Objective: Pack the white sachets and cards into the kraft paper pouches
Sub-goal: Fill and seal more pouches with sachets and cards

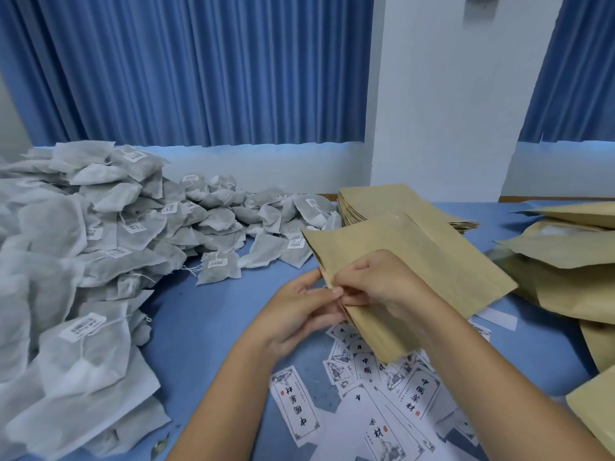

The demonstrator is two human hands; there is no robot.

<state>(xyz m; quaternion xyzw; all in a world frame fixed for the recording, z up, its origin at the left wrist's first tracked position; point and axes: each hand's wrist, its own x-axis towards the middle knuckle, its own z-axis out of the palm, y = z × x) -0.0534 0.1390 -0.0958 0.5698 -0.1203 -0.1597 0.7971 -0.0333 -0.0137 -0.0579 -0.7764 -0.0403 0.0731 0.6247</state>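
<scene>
Cards (294,405) scattered on tabletop (199,327) beneath your forearms. Your left hand (299,314), right hand (382,284): both pinch kraft pouch (432,257) edge, fingertips meeting, pouch tilted above cards. Sachets (100,244) heaped left; pouch stack (382,201) beyond.

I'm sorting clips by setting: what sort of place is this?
Probably a small hand-packing workroom: a big heap of white labelled mesh sachets lies on a blue-covered table, a stack of flat kraft paper pouches sits behind it, and loose printed white cards are scattered at the near edge.
</scene>
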